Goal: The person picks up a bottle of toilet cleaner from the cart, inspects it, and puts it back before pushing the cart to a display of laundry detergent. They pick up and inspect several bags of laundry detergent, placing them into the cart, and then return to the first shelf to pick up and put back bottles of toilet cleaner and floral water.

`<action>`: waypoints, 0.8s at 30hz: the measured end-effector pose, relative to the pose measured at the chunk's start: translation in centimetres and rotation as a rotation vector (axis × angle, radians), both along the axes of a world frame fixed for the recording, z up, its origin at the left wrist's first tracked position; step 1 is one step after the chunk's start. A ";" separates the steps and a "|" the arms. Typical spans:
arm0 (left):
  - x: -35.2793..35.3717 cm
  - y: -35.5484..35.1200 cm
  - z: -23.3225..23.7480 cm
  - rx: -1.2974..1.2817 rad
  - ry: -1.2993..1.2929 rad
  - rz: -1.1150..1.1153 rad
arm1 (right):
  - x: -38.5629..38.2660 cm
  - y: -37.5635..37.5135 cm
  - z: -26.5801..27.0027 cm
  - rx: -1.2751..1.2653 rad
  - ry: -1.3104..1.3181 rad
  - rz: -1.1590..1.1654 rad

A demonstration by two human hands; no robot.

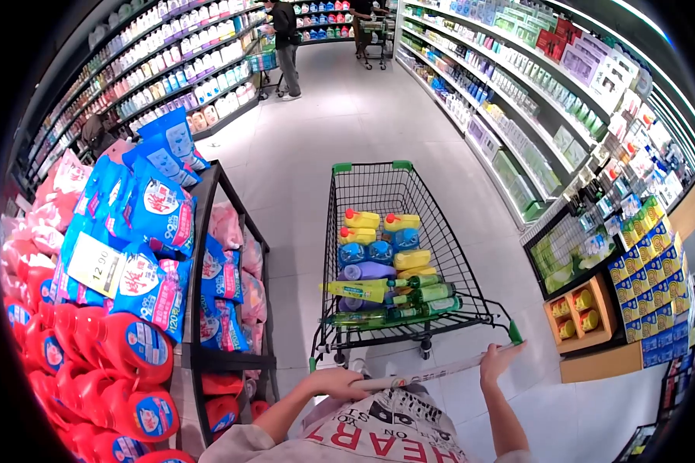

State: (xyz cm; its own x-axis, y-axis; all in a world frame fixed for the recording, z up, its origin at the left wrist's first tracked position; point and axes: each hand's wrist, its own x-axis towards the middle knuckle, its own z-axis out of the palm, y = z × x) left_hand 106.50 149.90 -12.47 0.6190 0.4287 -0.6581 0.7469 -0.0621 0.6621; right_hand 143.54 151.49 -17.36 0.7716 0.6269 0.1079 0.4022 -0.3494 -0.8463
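A black wire shopping cart (448, 239) with green corner caps stands in front of me. My left hand (336, 383) is closed on the left part of its pale handle bar (432, 376). Near the bar's right end, my right hand (500, 361) grips it beside a green cap. Inside the basket lie yellow bottles (357, 234) with red caps, blue-topped containers (379, 251), purple bottles (367, 271) and green bottles (428, 293). A yellow-green packet (357, 290) rests across the purple bottles at the left.
Close on the left is a display of blue bags (158, 204) and red jugs (143, 343), with a price sign (96, 265). Bottle shelves (185, 58) and a person (286, 42) with a cart are farther ahead. Shelves (510, 92) and stacked boxes (652, 278) line the right.
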 end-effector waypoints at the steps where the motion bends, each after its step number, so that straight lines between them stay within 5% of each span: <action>1: -0.4 1.0 0.3 0.053 0.027 0.010 | -0.5 1.4 -0.6 -0.011 0.014 0.003; 7: -3.3 8.5 -0.1 0.165 0.104 0.053 | -1.6 12.4 -3.1 -0.057 0.046 0.056; 10: -4.8 11.6 -0.5 0.197 0.157 0.102 | -3.7 17.5 -4.1 0.117 -0.125 0.064; 15: -5.4 18.4 -0.1 0.228 0.135 0.161 | -6.7 26.9 0.7 -0.052 0.188 0.159; 24: -7.8 30.4 -1.8 0.237 0.143 0.277 | -9.9 45.9 -2.9 -0.047 0.073 0.332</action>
